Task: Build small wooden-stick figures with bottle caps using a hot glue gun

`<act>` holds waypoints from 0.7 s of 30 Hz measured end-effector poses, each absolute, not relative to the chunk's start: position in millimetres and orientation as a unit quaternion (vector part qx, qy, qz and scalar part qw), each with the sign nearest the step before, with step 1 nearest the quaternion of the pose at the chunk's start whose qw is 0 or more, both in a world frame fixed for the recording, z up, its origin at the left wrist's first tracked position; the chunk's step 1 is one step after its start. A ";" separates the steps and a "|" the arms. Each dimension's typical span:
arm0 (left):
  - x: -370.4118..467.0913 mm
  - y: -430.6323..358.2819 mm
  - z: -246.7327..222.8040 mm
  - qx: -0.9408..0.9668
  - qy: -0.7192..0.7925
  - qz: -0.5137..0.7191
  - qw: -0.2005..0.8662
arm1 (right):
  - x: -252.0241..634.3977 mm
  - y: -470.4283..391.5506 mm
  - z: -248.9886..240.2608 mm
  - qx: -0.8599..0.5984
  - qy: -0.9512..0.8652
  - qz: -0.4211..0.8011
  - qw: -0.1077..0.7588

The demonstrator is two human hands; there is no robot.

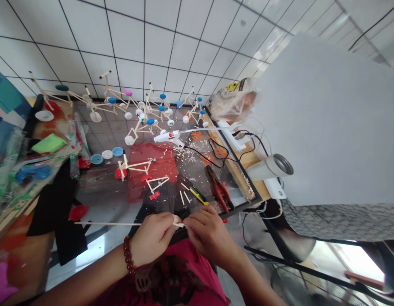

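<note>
My left hand, with a beaded bracelet at the wrist, is closed round a long thin wooden stick that points out to the left. Against the stick's right end, where a short pale piece shows between the thumbs, my right hand is pinched. Whether that piece is split wood or separate is too small to tell. Just beyond my hands lie several short cut sticks, a yellow-and-green craft knife and red-handled pliers. A small stick model with red wheels rests on a red mat.
A white hot glue gun with a cord lies mid-table among wood crumbs. Several stick models with bottle-cap wheels line the wall. Loose caps sit left. On the right are a power strip and a white cylinder.
</note>
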State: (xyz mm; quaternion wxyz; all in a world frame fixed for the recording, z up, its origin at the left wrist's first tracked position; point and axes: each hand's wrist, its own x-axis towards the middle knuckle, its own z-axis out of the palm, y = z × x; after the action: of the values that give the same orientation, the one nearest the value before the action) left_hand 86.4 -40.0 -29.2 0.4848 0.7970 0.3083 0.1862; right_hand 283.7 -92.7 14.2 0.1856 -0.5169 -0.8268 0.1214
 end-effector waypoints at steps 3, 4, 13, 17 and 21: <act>86.7 -39.5 -27.8 0.780 0.305 0.201 0.507 | 283.6 -93.2 12.0 -0.518 -0.816 0.141 0.215; 86.8 -39.3 -26.0 0.776 0.296 0.207 0.516 | 283.3 -93.6 11.8 -0.517 -0.806 0.160 0.239; 89.4 -37.9 -17.0 0.571 0.312 0.204 0.732 | 281.5 -91.3 1.6 -0.564 -0.567 0.424 0.425; 92.1 -34.7 -20.8 0.471 0.333 0.203 0.791 | 282.5 -86.4 -0.3 -0.590 -0.555 0.393 0.435; 93.5 -32.8 -18.2 0.457 0.340 0.200 0.797 | 280.9 -82.3 8.1 -0.585 -0.570 0.376 0.438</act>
State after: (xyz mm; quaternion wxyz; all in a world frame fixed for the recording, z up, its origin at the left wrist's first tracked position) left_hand 93.5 -32.8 -18.2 0.7974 0.4571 0.3395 0.1998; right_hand 280.9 -82.3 8.1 0.4377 -0.5854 -0.5695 0.3760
